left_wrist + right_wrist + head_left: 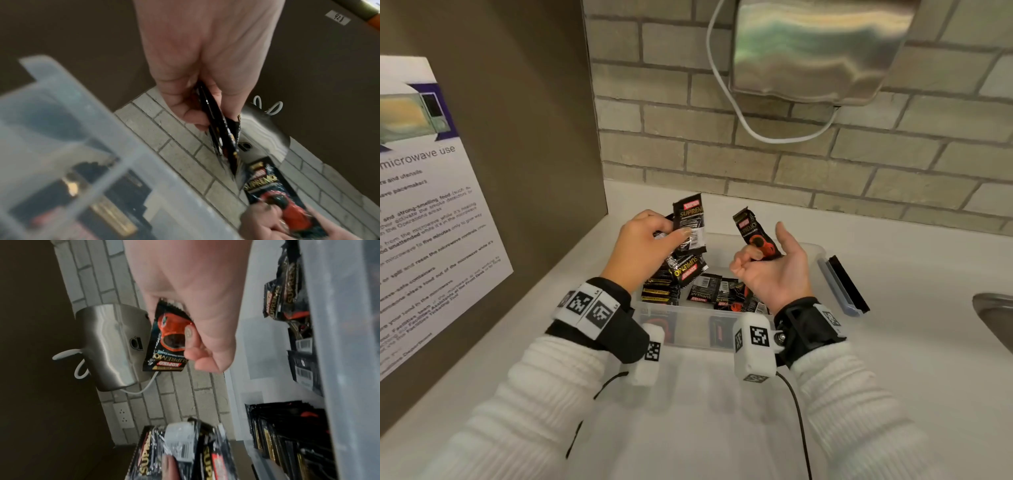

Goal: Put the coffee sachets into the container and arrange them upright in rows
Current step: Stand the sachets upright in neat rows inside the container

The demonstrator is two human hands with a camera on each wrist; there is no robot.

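A clear plastic container (804, 250) stands on the white counter with several black coffee sachets (709, 291) inside, some upright in a row at its left (273, 434), others loose. My left hand (643, 246) hovers above the container's left side and pinches a small bunch of sachets (690, 224) between thumb and fingers, edge-on in the left wrist view (222, 134). My right hand (770, 263), palm up over the container's right part, holds one sachet (755, 233) with curled fingers; its red cup print shows in the right wrist view (170, 335).
The container's lid (842, 286) lies just right of it. A steel sink rim (993, 315) sits at the far right. A steel dispenser (815, 48) with a white cable hangs on the brick wall behind. A brown panel with a microwave notice (431, 205) bounds the left.
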